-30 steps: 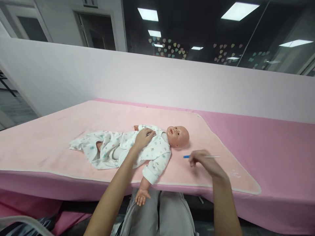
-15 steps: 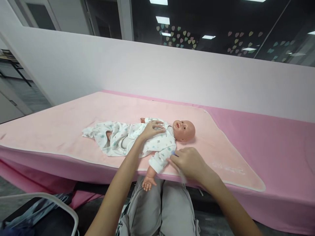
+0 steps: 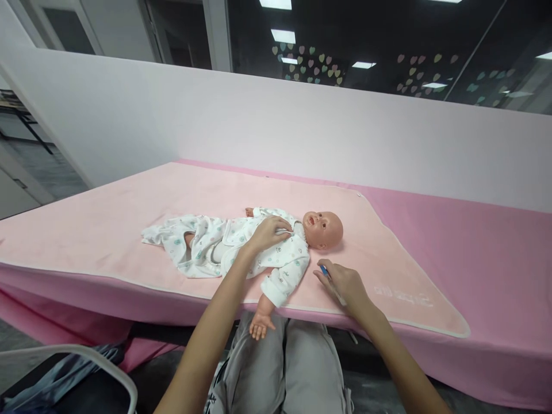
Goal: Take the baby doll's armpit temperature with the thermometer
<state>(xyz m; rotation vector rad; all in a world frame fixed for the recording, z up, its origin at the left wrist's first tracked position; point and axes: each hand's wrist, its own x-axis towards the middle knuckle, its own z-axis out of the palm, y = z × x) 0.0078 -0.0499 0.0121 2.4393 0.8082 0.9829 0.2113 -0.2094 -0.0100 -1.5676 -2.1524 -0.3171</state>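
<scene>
A baby doll (image 3: 322, 230) lies on its back, head to the right, in a white printed outfit (image 3: 287, 256). My left hand (image 3: 271, 233) rests on the doll's chest, its curled fingers pinching the cloth near the neckline. Just beyond the doll's near shoulder, my right hand (image 3: 345, 286) is closed round a slim whitish stick with a blue end (image 3: 323, 269). The blue end points up toward the doll; the fingers hide most of the stick, so its kind is unclear. One doll arm (image 3: 262, 319) hangs over the near edge.
Beneath the doll is a peach mat (image 3: 142, 190) with a pale border, laid on a pink cover (image 3: 487, 253). A white wall (image 3: 302, 138) rises behind. My legs (image 3: 310, 362) are under the near edge. A curved pale rail (image 3: 103, 363) and bluish cloth are at lower left.
My right hand has moved right, away from the doll's sleeve, with the stick still in it. The left hand's fingers have drawn together on the cloth at the chest.
</scene>
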